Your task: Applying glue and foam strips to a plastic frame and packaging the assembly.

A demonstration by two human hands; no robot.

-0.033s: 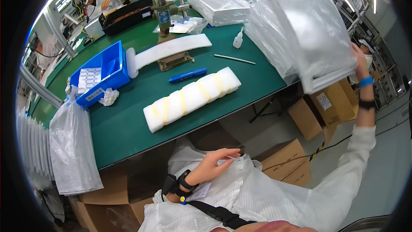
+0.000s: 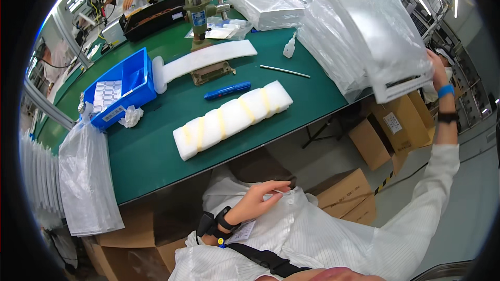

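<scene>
At the right, my right hand [image 2: 438,70] grips the edge of a large flat panel in clear plastic wrap [image 2: 372,31], raised and tilted over the table's right end. Its fingertips are partly behind the panel. My left hand [image 2: 258,203] is in front of my waist, fingers stretched out, holding nothing. Closest to it on the green table [image 2: 146,151] lies a white foam bundle [image 2: 234,119] bound with yellowish bands. Behind the bundle are a blue marker pen [image 2: 227,91] and a thin metal rod [image 2: 285,71].
A hand press [image 2: 199,18] stands behind a white foam strip [image 2: 213,57]. A blue bin [image 2: 149,78] and hanging plastic bags [image 2: 88,177] are at the left. A small bottle [image 2: 289,48] stands near plastic-wrapped stock [image 2: 328,41]. Cardboard boxes [image 2: 346,195] sit below; co-workers are beyond.
The wrapped panel's lower edge has risen slightly, with my right hand still on it. My left hand and the things on the table stay put.
</scene>
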